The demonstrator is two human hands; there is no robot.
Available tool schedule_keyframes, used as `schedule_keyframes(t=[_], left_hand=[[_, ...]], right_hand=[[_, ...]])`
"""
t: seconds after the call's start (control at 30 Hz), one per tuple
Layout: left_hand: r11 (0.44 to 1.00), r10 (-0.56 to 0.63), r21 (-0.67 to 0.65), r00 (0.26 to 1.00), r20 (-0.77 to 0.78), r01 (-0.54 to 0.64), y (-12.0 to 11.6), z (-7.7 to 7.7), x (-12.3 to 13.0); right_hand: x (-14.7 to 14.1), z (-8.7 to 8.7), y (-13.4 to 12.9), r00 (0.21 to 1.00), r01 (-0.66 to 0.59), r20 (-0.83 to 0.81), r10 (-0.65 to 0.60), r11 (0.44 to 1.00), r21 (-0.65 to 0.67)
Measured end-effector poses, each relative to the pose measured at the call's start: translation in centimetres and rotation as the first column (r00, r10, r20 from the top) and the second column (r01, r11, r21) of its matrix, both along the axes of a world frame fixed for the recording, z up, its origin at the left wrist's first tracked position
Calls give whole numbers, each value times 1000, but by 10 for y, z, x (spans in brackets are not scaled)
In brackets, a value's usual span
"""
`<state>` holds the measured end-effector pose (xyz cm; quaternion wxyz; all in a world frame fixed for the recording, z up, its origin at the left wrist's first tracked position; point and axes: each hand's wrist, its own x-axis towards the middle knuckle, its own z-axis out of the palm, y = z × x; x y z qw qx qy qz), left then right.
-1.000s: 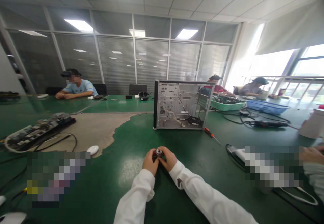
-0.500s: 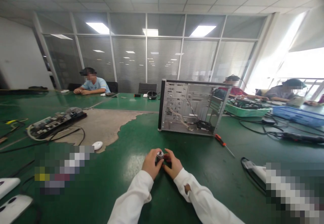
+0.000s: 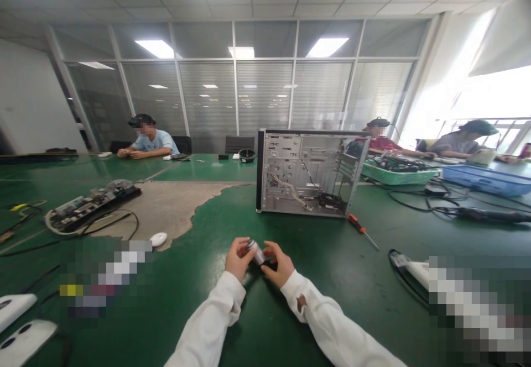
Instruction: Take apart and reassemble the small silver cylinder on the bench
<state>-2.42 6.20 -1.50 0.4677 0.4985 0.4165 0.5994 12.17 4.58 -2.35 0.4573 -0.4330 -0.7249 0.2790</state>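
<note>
Tipped the small metal cylinder (image 3: 256,251) over to the left since half a second ago, from nearly upright to a clear slant, on the near side of the open computer case (image 3: 311,171). Grasp it between thumb and fingers of the left hand (image 3: 238,260); keep the right hand (image 3: 282,265) curled at its lower end, cannot tell whether pinching or only touching. Rest the case on the green bench (image 3: 265,328). Just right of the case's near corner, see an orange-and-black screwdriver (image 3: 359,225); farther right, find a green basket (image 3: 398,177) heaped with cables (image 3: 398,163), then a blue basket (image 3: 483,183). Well left of the case, note a board assembly (image 3: 93,206) beside a worn grey patch (image 3: 174,201). Inside the case, low down, spot a fan (image 3: 331,199) with a pale label-like patch (image 3: 326,207), too small to read. Nearer than the case, on both sides, meet mosaic blocks (image 3: 108,278), with any lettering beneath hidden.
</note>
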Motion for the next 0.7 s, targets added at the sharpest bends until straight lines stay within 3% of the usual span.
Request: schedule_keyframes(t=[0.1,0.27,0.47,0.7], left_hand=[[993,-30,-106,983,182,50,2,2,1],[956,-71,-220,882,465,193,8,4,6],[878,-193,-265,802,565,398,12,9,6],[811,-150,-376,781,607,448,4,18,8]], right_hand=[[-1,2,-1,999,13,-39,-12,1000,21],[-4,4,-2,994,24,-106,-12,993,112],[-6,11,-7,996,17,-85,4,969,248],[-8,19,-15,998,55,-38,-45,940,335]])
